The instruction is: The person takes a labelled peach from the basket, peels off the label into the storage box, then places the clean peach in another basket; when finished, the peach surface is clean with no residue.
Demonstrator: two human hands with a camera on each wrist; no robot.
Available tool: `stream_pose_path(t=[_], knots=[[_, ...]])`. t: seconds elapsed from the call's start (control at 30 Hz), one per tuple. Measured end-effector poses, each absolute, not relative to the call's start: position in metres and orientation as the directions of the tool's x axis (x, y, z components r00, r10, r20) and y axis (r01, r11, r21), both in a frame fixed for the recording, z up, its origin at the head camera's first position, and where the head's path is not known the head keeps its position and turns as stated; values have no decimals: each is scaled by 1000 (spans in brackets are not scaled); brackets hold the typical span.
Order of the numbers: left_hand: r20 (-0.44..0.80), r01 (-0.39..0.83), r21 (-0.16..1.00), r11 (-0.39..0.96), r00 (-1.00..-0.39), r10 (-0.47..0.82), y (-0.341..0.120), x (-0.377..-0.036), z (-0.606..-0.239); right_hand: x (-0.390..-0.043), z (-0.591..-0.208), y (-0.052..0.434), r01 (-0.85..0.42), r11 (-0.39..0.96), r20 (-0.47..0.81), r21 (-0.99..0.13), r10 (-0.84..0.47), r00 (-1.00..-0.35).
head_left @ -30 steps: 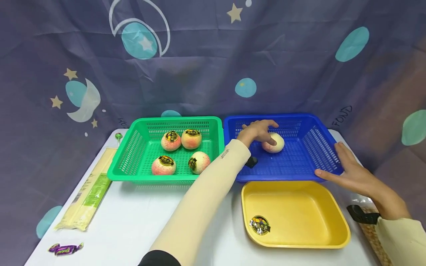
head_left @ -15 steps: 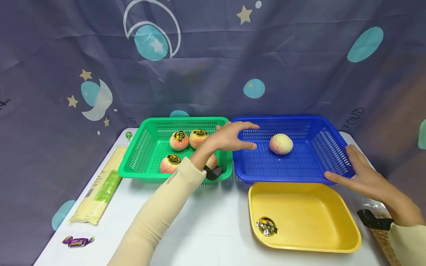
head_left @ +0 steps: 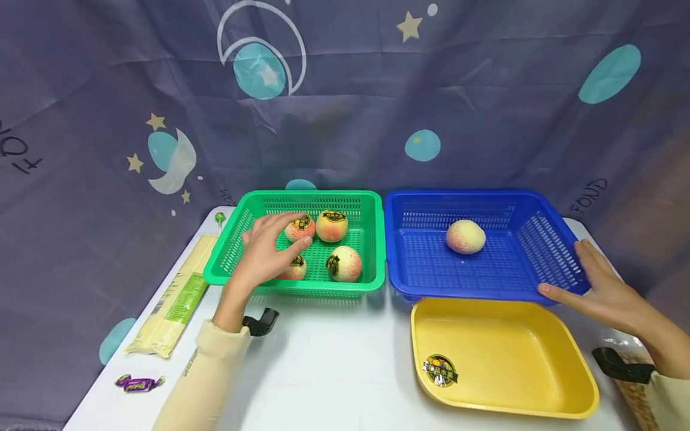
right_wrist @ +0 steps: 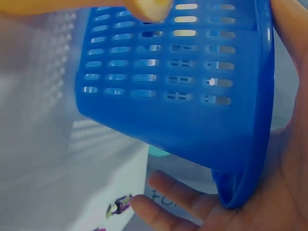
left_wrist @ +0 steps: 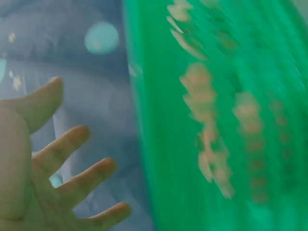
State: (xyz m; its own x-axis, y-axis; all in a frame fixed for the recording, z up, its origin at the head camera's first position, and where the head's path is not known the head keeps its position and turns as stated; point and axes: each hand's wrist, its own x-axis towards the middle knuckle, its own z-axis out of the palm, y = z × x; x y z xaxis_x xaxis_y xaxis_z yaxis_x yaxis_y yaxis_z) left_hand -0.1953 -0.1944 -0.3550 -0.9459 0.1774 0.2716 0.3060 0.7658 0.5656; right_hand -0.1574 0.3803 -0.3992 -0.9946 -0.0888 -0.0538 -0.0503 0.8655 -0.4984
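My left hand [head_left: 266,248] hovers open, fingers spread, over the front left of the green basket [head_left: 372,239], holding nothing. Under its fingers lies a peach [head_left: 296,270], partly hidden. Three more stickered peaches [head_left: 344,263] lie beside it. The left wrist view is blurred: spread fingers [left_wrist: 72,144] beside the green basket [left_wrist: 216,120]. One peach [head_left: 466,236] lies in the blue basket [head_left: 507,269]. My right hand [head_left: 595,287] rests flat against that basket's front right corner; its palm [right_wrist: 284,192] cups the blue basket's rim [right_wrist: 240,187].
A yellow tray [head_left: 539,383] with a sticker [head_left: 440,370] sits in front of the blue basket. A noodle packet [head_left: 172,299], a lollipop [head_left: 219,218] and a purple candy [head_left: 138,383] lie at the table's left. A star-patterned curtain hangs behind.
My left hand let go of the peach in the blue basket and swept left to above the green basket. The right hand stayed at the blue basket's corner.
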Motion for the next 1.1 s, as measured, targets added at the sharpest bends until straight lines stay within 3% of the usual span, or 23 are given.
stream_pose_path(t=[0.27,0.53,0.9,1.1], knots=[[297,145,466,873,-955,0,-252,-170,-376,-158,-391,384,-14,872,-70,-489,-56,-996],[258,54,421,906,-964,-63,-285,-149,-392,-175,-370,359,-49,895,129,-443,10,-992],[206,25,422,906,-976,-69,-294,-146,-401,-208,-322,261,-286,761,149,-582,-246,-958],[168,-5,435,900,-982,-87,-297,-146,-398,-227,-309,199,-417,635,160,-650,-422,-892]])
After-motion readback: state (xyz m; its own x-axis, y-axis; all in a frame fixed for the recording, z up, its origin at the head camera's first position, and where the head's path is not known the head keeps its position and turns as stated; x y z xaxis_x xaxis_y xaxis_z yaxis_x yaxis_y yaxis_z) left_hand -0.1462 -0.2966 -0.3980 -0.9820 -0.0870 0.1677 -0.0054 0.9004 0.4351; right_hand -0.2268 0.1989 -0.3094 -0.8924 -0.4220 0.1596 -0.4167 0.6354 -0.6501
